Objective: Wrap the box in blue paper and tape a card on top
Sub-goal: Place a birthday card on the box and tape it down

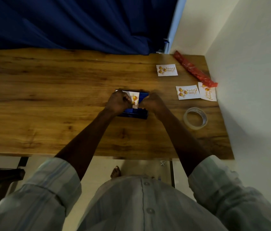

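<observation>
- The box [132, 112], wrapped in blue paper, sits on the wooden table [48, 97] straight ahead of me, near the middle of the tabletop.
- A white card [134, 97] with gold ornaments lies flat on the top face of the box, between my two hands.
- My left hand [118, 102] rests on the left part of the card and box, its fingers curled down and drawn together; whether the fingertips pinch something small or only press on the card, I cannot tell.
- My right hand [149, 101] is over the right end of the box, fingers curled tight toward the card's edge; what they clamp, if anything, is hidden under the knuckles.
- The two hands nearly meet over the near edge of the card.
- A roll of clear tape [195, 118] lies flat on the table to the right of the box, apart from it.
- Three spare cards [188, 92] lie further right and back, beside a red roll of paper [194, 70] set at a slant near the wall.
</observation>
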The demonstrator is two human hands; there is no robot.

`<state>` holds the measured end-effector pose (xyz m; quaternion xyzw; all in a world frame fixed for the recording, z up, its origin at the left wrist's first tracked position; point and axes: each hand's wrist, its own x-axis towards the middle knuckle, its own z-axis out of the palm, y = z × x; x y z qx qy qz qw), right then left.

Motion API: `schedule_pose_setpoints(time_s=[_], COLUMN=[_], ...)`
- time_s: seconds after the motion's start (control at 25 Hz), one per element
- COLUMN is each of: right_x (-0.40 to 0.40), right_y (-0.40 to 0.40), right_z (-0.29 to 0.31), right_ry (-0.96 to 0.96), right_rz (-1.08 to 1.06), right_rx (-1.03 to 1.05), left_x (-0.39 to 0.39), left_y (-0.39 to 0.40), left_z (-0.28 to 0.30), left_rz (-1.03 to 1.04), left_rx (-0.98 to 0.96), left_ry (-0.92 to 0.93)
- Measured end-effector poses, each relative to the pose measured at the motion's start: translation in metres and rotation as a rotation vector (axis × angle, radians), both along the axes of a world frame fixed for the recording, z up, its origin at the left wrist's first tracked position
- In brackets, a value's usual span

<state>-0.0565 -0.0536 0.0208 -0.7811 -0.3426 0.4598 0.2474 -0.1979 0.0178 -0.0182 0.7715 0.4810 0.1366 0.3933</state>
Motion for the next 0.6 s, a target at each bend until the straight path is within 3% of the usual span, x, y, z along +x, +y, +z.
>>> schedule_pose_setpoints(time_s=[0.32,0.6], right_x=[-0.0017,-0.008], right_y=[0.006,0.0059], right_z=[-0.0081,-0.0086], right_ry=[-0.073,-0.152], right_rz=[-0.008,-0.003], right_rx=[-0.003,-0.016], left_x=[-0.0045,-0.0006], left_y=[0.0015,0.0037], left_z=[0.0002,0.0025], left_rz=[-0.013,0.009], left_rx=[-0.104,-0.103], left_ry=[-0.067,0.058])
